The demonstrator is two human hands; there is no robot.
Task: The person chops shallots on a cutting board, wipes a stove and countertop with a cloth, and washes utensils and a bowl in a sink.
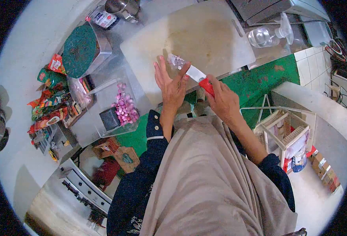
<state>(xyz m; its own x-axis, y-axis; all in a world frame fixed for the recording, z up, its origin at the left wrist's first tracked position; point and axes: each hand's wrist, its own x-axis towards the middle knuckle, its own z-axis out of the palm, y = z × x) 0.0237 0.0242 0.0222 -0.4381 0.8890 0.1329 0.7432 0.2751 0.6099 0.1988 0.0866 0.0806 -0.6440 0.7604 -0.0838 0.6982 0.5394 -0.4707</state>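
Note:
My right hand [224,100] is wrapped round the red handle of a knife [196,73], whose blade points up and left over the near edge of a large white cutting board [216,23]. Small pale purple chopped pieces [176,61] lie at the blade's tip. My left hand [172,88] has its fingers stretched apart, some upright over the board, with the thumb side right at the blade. To the left, a clear plastic container [135,88] holds several peeled shallots [125,108] and a dark block [109,118].
A metal bin with a green lid [79,51] and colourful packets [49,104] line the left wall. A metal mug [122,8] stands at the back, a clear spray bottle [262,37] right of the board. A wooden rack [283,129] and stove [83,185] sit lower down.

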